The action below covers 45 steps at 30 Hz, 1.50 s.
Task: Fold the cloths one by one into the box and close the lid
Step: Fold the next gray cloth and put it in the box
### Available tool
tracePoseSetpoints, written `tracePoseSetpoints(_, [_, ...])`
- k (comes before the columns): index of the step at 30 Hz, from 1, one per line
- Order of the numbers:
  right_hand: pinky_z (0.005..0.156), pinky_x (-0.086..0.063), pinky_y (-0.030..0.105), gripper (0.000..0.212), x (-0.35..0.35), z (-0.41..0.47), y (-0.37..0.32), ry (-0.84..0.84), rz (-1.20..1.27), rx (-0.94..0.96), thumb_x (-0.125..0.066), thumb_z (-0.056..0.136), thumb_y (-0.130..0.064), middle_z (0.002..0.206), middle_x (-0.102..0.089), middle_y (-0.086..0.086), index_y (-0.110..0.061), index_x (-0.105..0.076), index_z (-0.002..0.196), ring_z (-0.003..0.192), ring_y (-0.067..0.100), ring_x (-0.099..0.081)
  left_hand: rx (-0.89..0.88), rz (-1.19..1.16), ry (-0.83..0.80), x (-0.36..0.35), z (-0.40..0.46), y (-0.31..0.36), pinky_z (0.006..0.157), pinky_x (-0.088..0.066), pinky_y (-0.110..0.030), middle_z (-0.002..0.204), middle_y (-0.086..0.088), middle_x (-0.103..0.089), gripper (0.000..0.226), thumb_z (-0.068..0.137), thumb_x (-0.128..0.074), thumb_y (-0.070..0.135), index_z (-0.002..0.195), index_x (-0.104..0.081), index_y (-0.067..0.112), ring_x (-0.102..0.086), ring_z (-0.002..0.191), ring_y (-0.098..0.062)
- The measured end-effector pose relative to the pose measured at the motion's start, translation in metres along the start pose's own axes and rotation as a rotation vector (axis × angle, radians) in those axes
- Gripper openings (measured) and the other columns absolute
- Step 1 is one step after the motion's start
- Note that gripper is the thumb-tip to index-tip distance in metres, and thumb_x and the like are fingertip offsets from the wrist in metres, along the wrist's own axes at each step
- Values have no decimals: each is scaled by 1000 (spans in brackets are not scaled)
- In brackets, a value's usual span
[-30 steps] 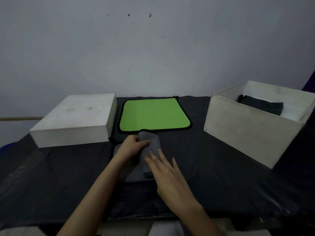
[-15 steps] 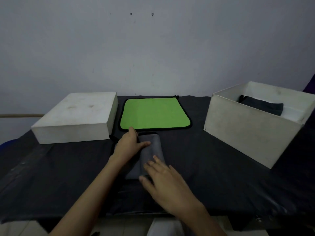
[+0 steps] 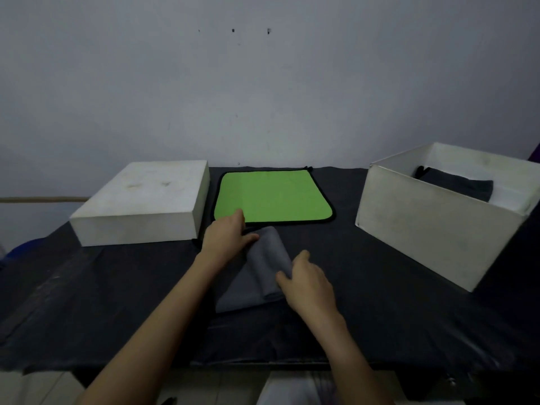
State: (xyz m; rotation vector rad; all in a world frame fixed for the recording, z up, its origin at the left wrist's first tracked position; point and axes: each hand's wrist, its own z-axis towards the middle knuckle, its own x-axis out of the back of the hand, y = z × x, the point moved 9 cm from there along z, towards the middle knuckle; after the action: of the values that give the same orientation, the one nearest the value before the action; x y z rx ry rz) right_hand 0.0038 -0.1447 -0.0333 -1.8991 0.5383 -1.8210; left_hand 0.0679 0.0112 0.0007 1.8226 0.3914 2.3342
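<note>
A person works on a grey cloth [image 3: 260, 276] at the middle of a table [image 3: 87, 287] draped in black, a little nearer the front edge than the back. The cloth lies partly folded, its right portion doubled into a raised, rolled-looking band that runs from front to back.

The left hand [image 3: 225, 242] rests on the far end of the grey cloth, palm down, its thumb laid across the top of the fold and its fingers pointing toward the back edge; whether those fingers press together or part cannot be told from this angle. The right hand [image 3: 306, 282] grips the near right side of the fold, thumb on the left face and fingers curled around the right, pinching the doubled fabric between them.

Just behind the grey cloth, a green cloth [image 3: 271, 197] with black trim lies flat and unfolded against the back edge of the table. The white lid [image 3: 143, 206] sits at the back left corner, close beside the green cloth. The open white box [image 3: 432, 220] stands at the right edge, well apart from the hands, with a dark folded cloth [image 3: 458, 187] lying inside it near its far wall. A plain grey wall [image 3: 263, 83] fills the background.
</note>
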Motion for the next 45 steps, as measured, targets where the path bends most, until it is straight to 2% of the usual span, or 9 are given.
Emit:
tracePoseSetpoints(4, [70,-44,36,38,14,-14,-20,287,-93,68,-47,94,-20,115,-61,11,-6,-39,127,113,30,-51,54,-471,-220,-9,2,-11,48,-43,-13,67,-7,-60,32,90,-53,34,63,-49,17,-61,53,-11])
tracePoseSetpoints(7, [56,-52,34,43,16,-26,-46,455,-129,236,-79,62,-11,84,-68,8,-11,-60,100,82,29,-64,247,-820,-313,-10,-8,-30,39,-45,-9,55,-3,-62,54,94,-33,47,66,-59,9,-58,34,-2])
tracePoseSetpoints(12, [58,-53,29,56,-12,-49,-81,424,-182,524,-78,49,-7,87,-63,4,-18,-55,98,82,23,-59,405,-868,-365,-10,-24,-57,50,-46,-23,53,-5,-55,67,82,-30,70,64,-51,9,-59,42,-14])
tracePoseSetpoints(18, [80,-58,39,74,-46,-48,-78,145,-260,636,-84,42,-5,113,-70,8,-14,-54,109,112,28,-63,390,-519,-274,-10,-27,-82,35,-43,-15,60,-6,-54,36,83,-63,35,62,-51,8,-52,50,-16])
tracePoseSetpoints(21, [117,-21,48,55,-55,-54,-79,-106,-242,673,-51,85,1,153,-30,10,-10,-36,137,146,25,-15,360,-389,-258,-12,-26,-88,54,-45,-23,79,-15,-64,34,82,-64,36,80,-61,2,-61,70,-27])
tracePoseSetpoints(25, [119,-5,40,50,-53,-59,-74,-237,-166,625,-37,97,-34,159,-10,-1,-17,-27,142,147,11,5,324,-236,-176,-10,-24,-89,80,-46,-33,114,-19,-63,53,78,-66,44,108,-58,1,-60,105,-31])
tracePoseSetpoints(28, [109,-28,37,56,-42,-50,-75,-231,0,475,-31,91,-56,147,-36,2,-17,-44,128,141,16,-21,329,-260,-154,-10,-24,-86,90,-44,-36,124,-21,-57,57,79,-67,38,117,-48,0,-54,114,-33])
tracePoseSetpoints(40, [50,-43,22,51,-46,22,-52,-488,429,8,-69,80,-22,93,-57,11,5,-50,118,74,18,-57,354,-343,-126,-8,-35,-78,93,-44,-38,128,-24,-54,60,83,-62,38,122,-47,-4,-52,118,-35])
tracePoseSetpoints(45, [44,-53,17,14,-26,9,-44,-693,797,-66,-54,91,-9,49,-67,3,-1,-56,79,41,8,-64,421,-739,-138,-6,-47,-61,56,-44,-29,78,-15,-56,43,79,-65,45,81,-52,3,-54,62,-18])
